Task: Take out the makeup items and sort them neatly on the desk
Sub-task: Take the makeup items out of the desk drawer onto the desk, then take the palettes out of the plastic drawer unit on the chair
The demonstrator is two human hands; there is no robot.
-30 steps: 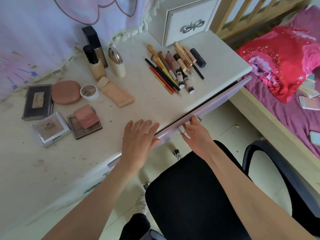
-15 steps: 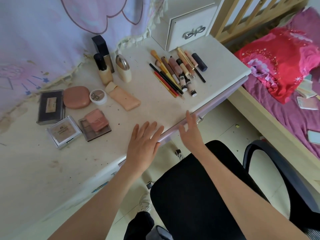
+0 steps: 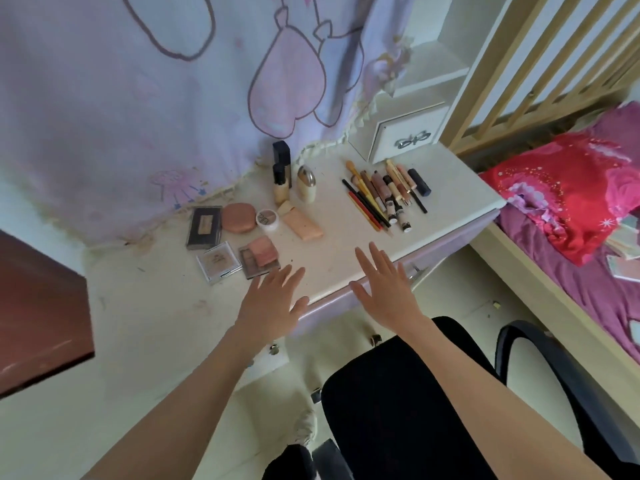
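1. Across the middle of the view runs the desk (image 3: 332,244), a pale top with a lilac front edge; every place below is told from it.
2. To the right of the desk lies a bed (image 3: 571,258) with a purple sheet and a red pillow (image 3: 568,199).
3. Behind the desk hangs a lilac curtain (image 3: 138,98) printed with pink shapes.
4. Below the desk's front edge stands a black chair (image 3: 398,410).
5. At the desk's back right corner sits a small white drawer box (image 3: 405,136) with a bow handle.
6. Over the desk's front edge the left hand (image 3: 273,303) is spread flat with straight fingers, gripping nothing.
7. Beside it, over the same edge, the right hand (image 3: 388,289) is likewise wide and flat, holding nothing.
8. On the desk's left part lie the flat compacts (image 3: 228,244), close together: a dark case, a round peach one, a clear square one, a pink palette.
9. On the right part lies a row of pencils and brushes (image 3: 384,195), side by side.
10. Near the back middle stand three bottles (image 3: 287,178), upright.
11. Just in front of them lies a peach tube (image 3: 301,223), beside a little round pot (image 3: 267,219).
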